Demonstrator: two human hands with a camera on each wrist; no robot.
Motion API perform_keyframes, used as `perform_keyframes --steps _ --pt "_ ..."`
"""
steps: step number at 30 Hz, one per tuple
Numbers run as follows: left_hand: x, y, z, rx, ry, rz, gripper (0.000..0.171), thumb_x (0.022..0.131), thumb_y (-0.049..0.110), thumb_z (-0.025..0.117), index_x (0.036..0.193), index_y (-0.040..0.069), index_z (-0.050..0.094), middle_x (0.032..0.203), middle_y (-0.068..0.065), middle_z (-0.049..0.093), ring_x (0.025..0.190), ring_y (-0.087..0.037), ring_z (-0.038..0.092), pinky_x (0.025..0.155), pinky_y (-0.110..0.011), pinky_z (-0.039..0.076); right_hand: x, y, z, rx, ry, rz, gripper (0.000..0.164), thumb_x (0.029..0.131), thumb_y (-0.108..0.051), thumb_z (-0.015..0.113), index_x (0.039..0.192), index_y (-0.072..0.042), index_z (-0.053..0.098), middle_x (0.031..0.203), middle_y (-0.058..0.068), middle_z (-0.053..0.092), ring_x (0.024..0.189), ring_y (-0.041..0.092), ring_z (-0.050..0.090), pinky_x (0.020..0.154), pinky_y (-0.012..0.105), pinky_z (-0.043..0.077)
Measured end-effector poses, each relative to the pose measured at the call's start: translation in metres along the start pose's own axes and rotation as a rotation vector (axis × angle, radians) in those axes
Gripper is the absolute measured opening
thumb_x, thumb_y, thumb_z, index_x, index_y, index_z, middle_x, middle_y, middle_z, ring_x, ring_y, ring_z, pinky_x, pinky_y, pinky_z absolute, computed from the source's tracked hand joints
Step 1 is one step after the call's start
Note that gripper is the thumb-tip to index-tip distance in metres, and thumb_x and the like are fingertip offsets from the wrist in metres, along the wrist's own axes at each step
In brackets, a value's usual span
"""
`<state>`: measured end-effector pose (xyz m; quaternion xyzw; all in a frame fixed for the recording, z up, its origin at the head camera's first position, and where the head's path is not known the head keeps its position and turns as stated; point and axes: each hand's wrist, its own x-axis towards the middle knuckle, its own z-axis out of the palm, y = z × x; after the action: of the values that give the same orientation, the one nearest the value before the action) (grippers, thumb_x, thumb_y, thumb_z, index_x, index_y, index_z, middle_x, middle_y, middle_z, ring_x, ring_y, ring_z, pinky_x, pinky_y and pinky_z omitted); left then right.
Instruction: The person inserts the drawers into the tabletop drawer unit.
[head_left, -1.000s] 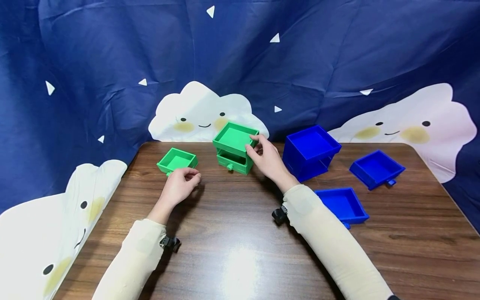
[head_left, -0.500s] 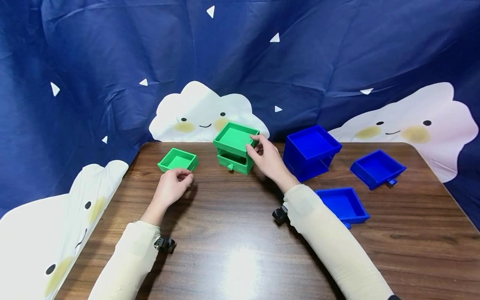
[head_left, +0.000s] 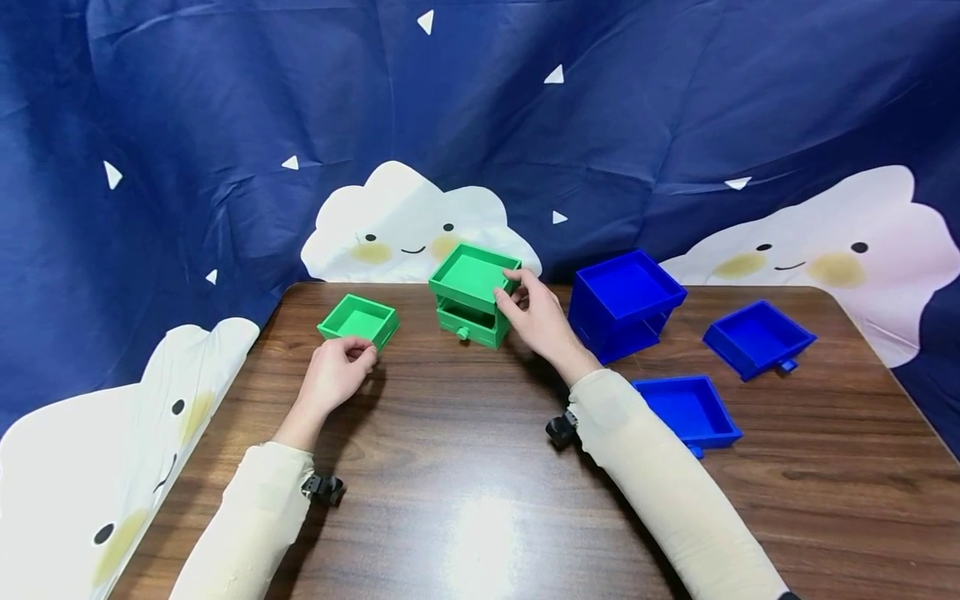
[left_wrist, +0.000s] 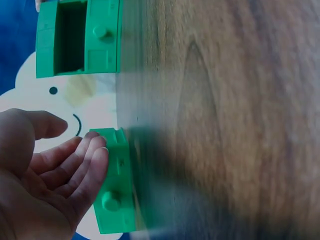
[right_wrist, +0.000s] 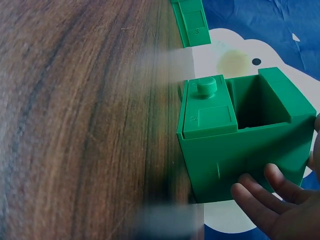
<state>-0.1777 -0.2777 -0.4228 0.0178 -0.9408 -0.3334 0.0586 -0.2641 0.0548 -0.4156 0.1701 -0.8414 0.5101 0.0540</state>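
Note:
A small green drawer cabinet [head_left: 475, 275] stands at the back of the table, its lower drawer [right_wrist: 210, 112] with a round knob in place and the slot above it vacant. My right hand [head_left: 540, 321] grips the cabinet's right front corner, index finger over the top rim and more fingertips against the side wall. To the left, a loose green drawer [head_left: 356, 317] lies upright on the table. Over its near edge is my left hand [head_left: 333, 375], fingers softly bent and thumb apart in the left wrist view, holding nothing; its fingers [left_wrist: 90, 172] overlap the drawer front there.
Right of the green cabinet stands a blue cabinet [head_left: 630, 287] with an open front. Two loose blue drawers lie near it, one blue drawer [head_left: 759, 333] far right and another blue drawer [head_left: 686, 408] behind my right sleeve. A blue cloth [head_left: 480, 108] hangs behind the wooden table [head_left: 450, 467].
My left hand has drawn back to the left and slightly toward me, uncovering more of the loose green drawer's right side. My right hand has stayed on the green cabinet.

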Motion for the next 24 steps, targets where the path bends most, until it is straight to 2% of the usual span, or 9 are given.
perform_keyframes --steps 3,10,18,24 --pt "0.001 -0.001 -0.001 0.011 0.004 0.001 0.025 0.101 0.021 0.066 0.11 0.003 0.081 0.094 -0.011 0.081 0.084 -0.018 0.074 0.079 -0.033 0.054 0.0 0.0 -0.001 0.005 0.001 -0.002 0.048 0.109 -0.029 0.064 0.15 -0.005 0.057 0.106 0.017 0.066 0.1 0.032 0.065 0.092 0.041 0.053" --pt "0.001 -0.002 -0.005 0.031 0.012 -0.009 0.02 0.099 0.021 0.067 0.095 0.005 0.078 0.079 -0.006 0.077 0.074 -0.015 0.065 0.071 -0.032 0.048 0.0 0.003 0.0 0.005 -0.002 -0.006 0.049 0.109 -0.029 0.063 0.152 -0.006 0.056 0.105 0.015 0.065 0.099 0.03 0.065 0.092 0.041 0.053" --pt "0.0 -0.007 -0.008 0.049 0.013 -0.016 0.021 0.099 0.02 0.067 0.1 0.002 0.079 0.085 -0.01 0.08 0.079 -0.019 0.071 0.074 -0.033 0.051 0.001 0.003 0.0 0.006 0.0 -0.006 0.049 0.109 -0.029 0.064 0.151 -0.006 0.057 0.105 0.015 0.066 0.099 0.03 0.065 0.092 0.042 0.054" --pt "0.001 -0.012 -0.01 0.056 0.017 -0.031 0.022 0.098 0.02 0.066 0.101 0.002 0.079 0.086 -0.01 0.08 0.078 -0.017 0.072 0.073 -0.032 0.051 0.0 0.003 0.0 0.004 0.0 -0.01 0.049 0.109 -0.03 0.064 0.151 -0.007 0.057 0.105 0.016 0.066 0.1 0.03 0.065 0.092 0.042 0.054"
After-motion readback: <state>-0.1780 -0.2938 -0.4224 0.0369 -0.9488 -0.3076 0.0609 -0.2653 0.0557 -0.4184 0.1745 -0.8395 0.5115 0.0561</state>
